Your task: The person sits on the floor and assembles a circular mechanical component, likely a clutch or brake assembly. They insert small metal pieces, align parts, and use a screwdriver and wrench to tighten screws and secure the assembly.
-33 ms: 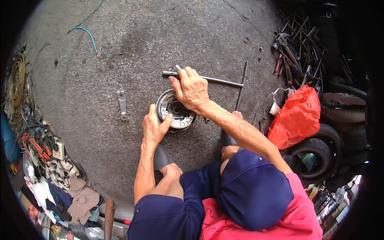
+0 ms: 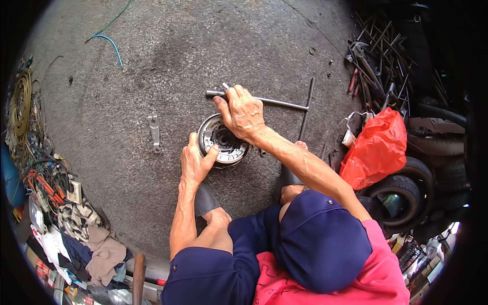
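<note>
A round metal hub (image 2: 231, 158), silver with a dark ringed centre, is held low over the floor. My left hand (image 2: 195, 160) closes on its near left rim, thumb on the face. Over its far edge, my right hand (image 2: 244, 114) is curled, covering part of the hub. A T-handle socket wrench (image 2: 282, 103) passes beneath those fingers, its socket end showing left of the thumb. Past the fingertips pokes a small silvery piece (image 2: 225, 85). What the right fingers grip is hidden. Left of the hub lies a flat metal arm (image 2: 154, 133) with holed ends.
Hammers and rods form a tool pile (image 2: 373, 71) at the right, beside a red plastic bag (image 2: 378, 147) and tyres (image 2: 401, 195). Coiled wires (image 2: 23, 101) and cloths (image 2: 104, 254) line the left edge. A blue-green hose (image 2: 113, 43) lies on the far left floor.
</note>
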A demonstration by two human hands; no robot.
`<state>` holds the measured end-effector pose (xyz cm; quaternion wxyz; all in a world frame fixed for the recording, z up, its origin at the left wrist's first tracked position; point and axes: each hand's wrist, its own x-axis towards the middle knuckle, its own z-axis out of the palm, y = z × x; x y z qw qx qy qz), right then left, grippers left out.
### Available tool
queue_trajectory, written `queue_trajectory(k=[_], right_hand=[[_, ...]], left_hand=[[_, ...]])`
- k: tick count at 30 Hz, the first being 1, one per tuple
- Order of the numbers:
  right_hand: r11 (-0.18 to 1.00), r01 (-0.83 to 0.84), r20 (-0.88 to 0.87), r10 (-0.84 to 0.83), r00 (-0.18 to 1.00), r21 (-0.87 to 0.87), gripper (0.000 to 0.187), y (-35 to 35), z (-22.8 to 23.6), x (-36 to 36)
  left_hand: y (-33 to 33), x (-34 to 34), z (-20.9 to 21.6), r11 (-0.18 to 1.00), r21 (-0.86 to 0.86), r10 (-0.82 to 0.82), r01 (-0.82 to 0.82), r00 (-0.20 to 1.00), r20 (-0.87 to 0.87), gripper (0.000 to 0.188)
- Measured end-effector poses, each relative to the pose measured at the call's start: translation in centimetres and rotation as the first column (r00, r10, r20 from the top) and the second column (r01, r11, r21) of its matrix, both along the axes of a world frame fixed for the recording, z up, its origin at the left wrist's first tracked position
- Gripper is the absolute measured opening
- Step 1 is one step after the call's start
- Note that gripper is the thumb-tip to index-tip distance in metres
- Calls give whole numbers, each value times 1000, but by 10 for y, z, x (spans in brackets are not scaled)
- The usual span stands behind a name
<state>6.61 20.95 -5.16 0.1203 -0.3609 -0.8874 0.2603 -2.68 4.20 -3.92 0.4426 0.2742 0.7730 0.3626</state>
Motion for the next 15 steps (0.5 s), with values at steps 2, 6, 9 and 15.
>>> queue_trajectory(k=[2, 6, 9, 15], right_hand=[[1000, 2, -35, -1, 999, 25, 27, 3, -2, 1], [998, -67, -123, 65, 990, -13, 27, 6, -6, 4], [989, -137, -67, 133, 989, -61, 38, 6, -2, 6], [998, -41, -88, 37, 995, -51, 42, -24, 15, 28]], left_hand=[[2, 0, 0, 1000, 3, -16, 16, 1000, -6, 38], [2, 2, -1, 999, 31, -24, 25, 999, -34, 40], [0, 3, 2, 999, 19, -24, 26, 997, -79, 43], [-6, 21, 31, 991, -75, -135, 115, 916, -378, 54]])
